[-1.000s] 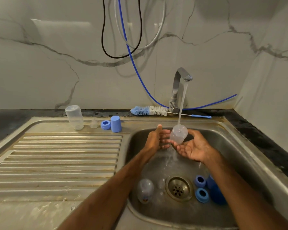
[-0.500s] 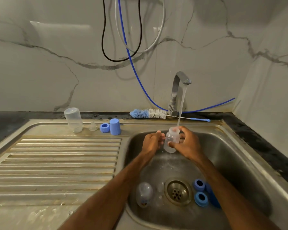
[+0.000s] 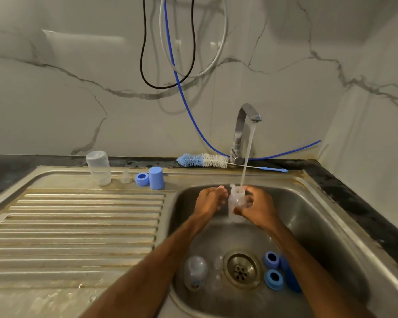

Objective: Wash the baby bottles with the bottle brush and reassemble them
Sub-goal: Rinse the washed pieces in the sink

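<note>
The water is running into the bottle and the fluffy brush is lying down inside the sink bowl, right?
Not quite. The head view shows water from the tap running into the bottle, but the brush lies on the ledge behind the sink, beside the tap.

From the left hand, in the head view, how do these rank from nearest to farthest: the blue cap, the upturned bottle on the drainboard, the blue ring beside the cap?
Measured from the left hand:
1. Blue cap, on the sink ledge, up and to the left.
2. Blue ring, just left of the cap.
3. Upturned bottle, farthest left on the ledge.
</note>
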